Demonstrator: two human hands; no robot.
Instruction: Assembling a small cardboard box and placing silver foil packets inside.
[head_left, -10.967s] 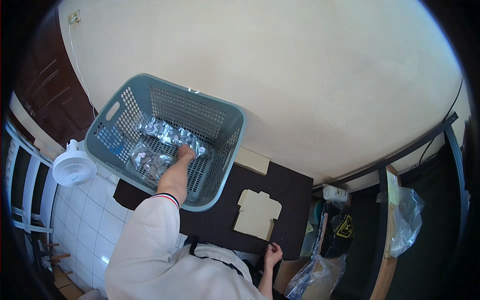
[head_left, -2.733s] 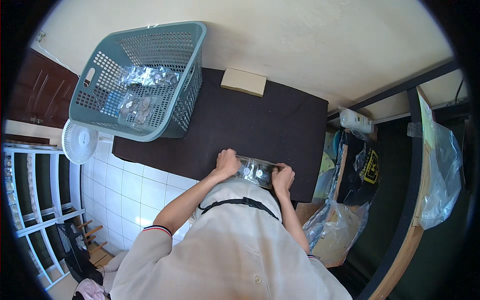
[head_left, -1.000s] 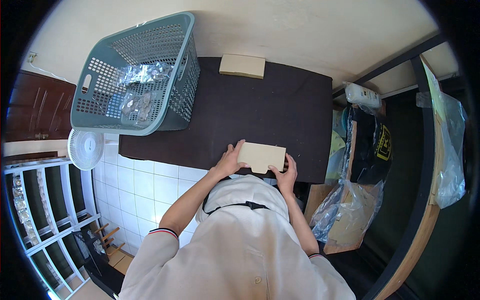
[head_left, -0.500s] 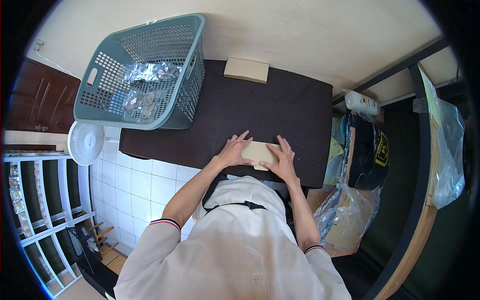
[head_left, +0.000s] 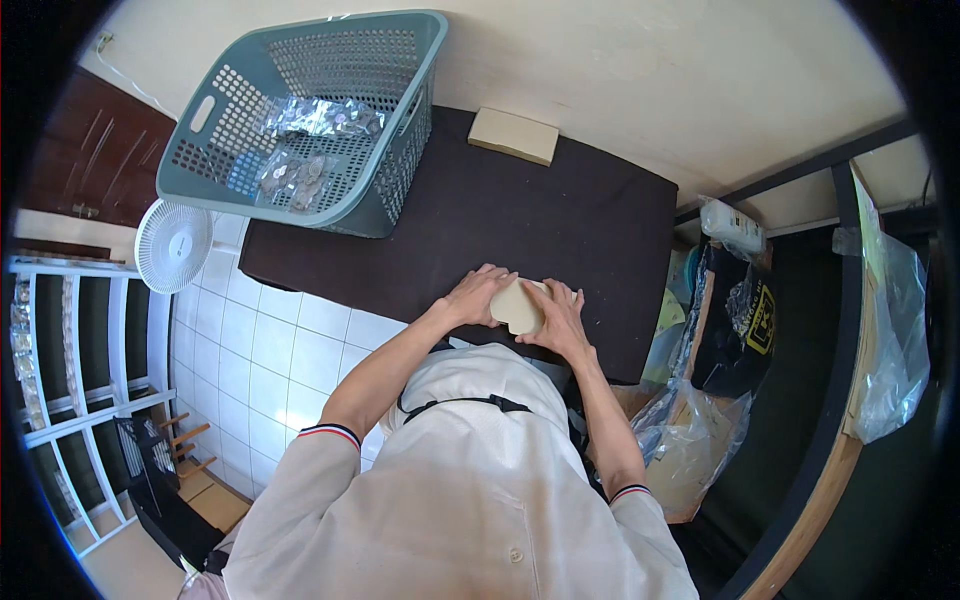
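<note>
Between my two hands, by the near edge of the dark table, is a small cream cardboard box (head_left: pixel 517 306). My left hand (head_left: pixel 478 297) grips its left side, fingers curled over the far edge. On the opposite side my right hand (head_left: pixel 560 317) closes around it, the thumb lying across the top. A notch shows in the box's near edge. Much of both sides is covered by my fingers. A second flat cream box (head_left: pixel 514 136) lies at the far side of the table against the wall.
A grey-green perforated basket (head_left: pixel 400 170) with clear bags of small round metallic pieces (head_left: pixel 296 180) stands on the table's (head_left: pixel 560 220) far left. Beyond the right edge are a wrapped bottle (head_left: pixel 733 224), a black bag (head_left: pixel 735 320) and plastic-covered cardboard (head_left: pixel 690 440). A white fan (head_left: pixel 174 246) is at left.
My hands have closed in on the box, from spread fingers to a grip on both sides. The box now looks tilted, and the whole view has turned slightly.
</note>
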